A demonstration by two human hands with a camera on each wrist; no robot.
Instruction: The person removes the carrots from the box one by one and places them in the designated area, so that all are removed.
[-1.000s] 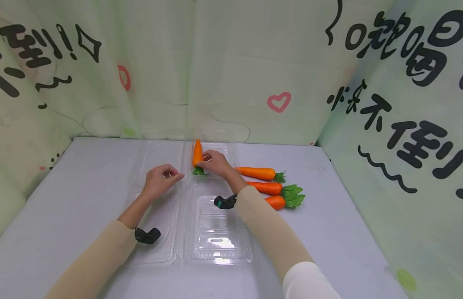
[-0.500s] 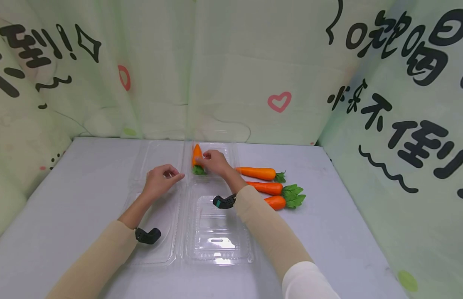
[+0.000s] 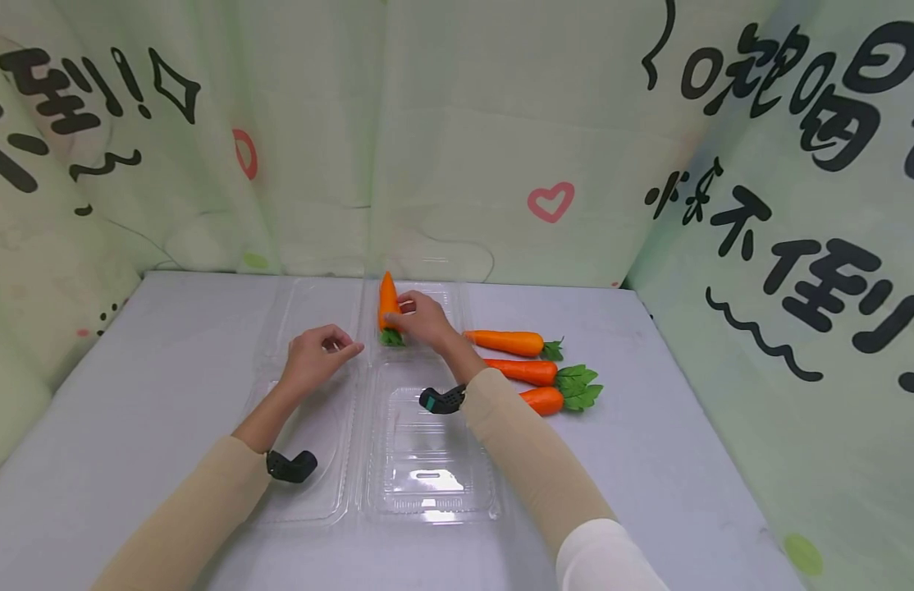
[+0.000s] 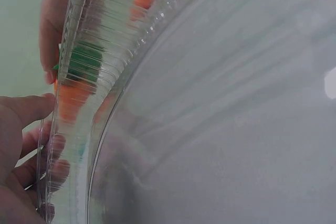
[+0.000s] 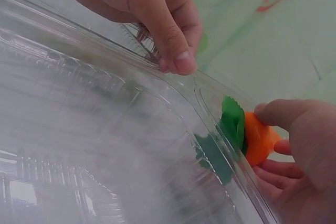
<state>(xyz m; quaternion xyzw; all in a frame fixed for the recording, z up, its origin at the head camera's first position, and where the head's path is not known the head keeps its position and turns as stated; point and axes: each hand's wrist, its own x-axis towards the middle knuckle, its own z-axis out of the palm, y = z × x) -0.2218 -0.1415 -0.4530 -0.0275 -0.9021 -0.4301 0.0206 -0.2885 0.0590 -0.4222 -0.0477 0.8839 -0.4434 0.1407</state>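
An orange toy-like carrot [image 3: 388, 302] with green leaves is held between the thumb and fingers of my right hand [image 3: 426, 320], over the far end of the clear plastic containers. Its tip points away from me, its leaves toward me. In the right wrist view the carrot [image 5: 257, 139] sits by a container wall, the right hand [image 5: 310, 153] around its orange body. My left hand [image 3: 317, 359] pinches a clear plastic container's rim [image 5: 118, 51] between thumb and fingers. In the left wrist view, part of the carrot [image 4: 73, 100] shows through the ribbed wall.
Several more carrots lie right of the containers: one at the back [image 3: 504, 341], another [image 3: 531, 372] nearer, a third [image 3: 546, 400] partly behind my right forearm. A clear ribbed tray [image 3: 427, 460] lies in front. A printed curtain [image 3: 457, 139] borders the white table [image 3: 649, 460].
The carrot's tip dipped toward the container half a second ago and is raised again now. My right hand has shifted slightly left with it; the left hand stays in place.
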